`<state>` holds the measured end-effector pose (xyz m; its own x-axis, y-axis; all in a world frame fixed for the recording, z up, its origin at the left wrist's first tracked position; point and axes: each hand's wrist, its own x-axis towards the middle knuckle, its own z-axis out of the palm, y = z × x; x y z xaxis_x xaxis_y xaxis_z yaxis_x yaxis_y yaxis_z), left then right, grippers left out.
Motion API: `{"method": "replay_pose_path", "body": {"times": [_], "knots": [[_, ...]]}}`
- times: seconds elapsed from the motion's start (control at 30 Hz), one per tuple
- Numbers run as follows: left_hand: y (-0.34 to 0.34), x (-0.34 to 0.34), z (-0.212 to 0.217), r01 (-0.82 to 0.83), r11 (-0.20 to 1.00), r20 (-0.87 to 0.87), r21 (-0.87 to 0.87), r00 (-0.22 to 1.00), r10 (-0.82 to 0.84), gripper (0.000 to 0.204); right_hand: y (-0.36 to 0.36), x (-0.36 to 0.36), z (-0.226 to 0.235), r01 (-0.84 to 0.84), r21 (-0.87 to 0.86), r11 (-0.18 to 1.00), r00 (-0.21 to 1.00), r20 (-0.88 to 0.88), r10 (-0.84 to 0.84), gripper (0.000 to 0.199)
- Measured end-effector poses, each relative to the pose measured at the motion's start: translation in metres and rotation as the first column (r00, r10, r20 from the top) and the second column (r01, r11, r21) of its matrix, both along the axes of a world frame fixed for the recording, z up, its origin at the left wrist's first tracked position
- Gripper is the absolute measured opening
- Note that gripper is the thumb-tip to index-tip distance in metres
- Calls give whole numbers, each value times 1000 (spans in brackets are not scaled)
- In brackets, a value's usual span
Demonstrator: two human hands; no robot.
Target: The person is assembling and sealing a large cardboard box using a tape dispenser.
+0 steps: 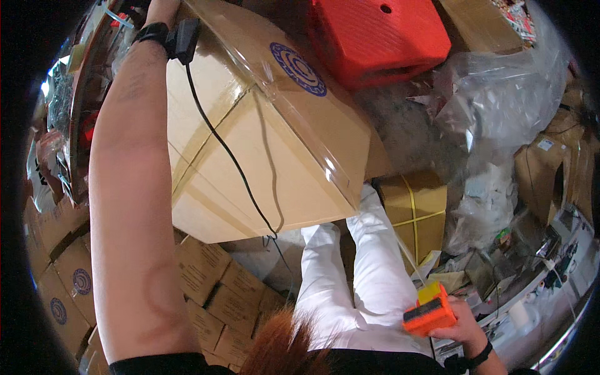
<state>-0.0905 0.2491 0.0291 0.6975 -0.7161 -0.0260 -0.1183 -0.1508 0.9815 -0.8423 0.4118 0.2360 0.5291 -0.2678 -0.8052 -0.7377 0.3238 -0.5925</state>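
Observation:
A large cardboard box [269,169] fills the middle, its seams covered with shiny clear tape and a blue round mark on one side. My left arm reaches along its left side to the far edge. Only the back of my left hand [164,9] shows at the top rim; its fingers are cut off. Low at the right, beside my thigh, my right hand [464,322] is closed around an orange tape dispenser [431,314] with a yellow part at its upper end. The dispenser is apart from the box.
A red plastic container [381,37] stands behind the box. Clear plastic wrap [500,94] lies to the right. A strapped carton [412,209] sits by my leg. Several smaller cartons [212,287] are stacked left. A black cable [219,134] hangs from my left wrist across the box.

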Motion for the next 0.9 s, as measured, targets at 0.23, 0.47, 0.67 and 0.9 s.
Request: {"method": "replay_pose_path", "body": {"times": [0.23,0.47,0.67,0.9], "knots": [[6,5,25,23,999,-263,-41,964,-33,39,-4,18,9,-418,-242,876,859,209,468,42],[10,2,35,-239,941,525,240,847,81,32,-9,-5,24,-280,-138,950,930,207,304,49],[26,-50,63,-436,821,785,369,620,-23,26,-27,23,50,451,272,850,890,-60,-452,60],[75,-74,27,-143,970,926,198,352,-137,48,20,-18,39,443,239,864,896,-100,-432,67]]}}
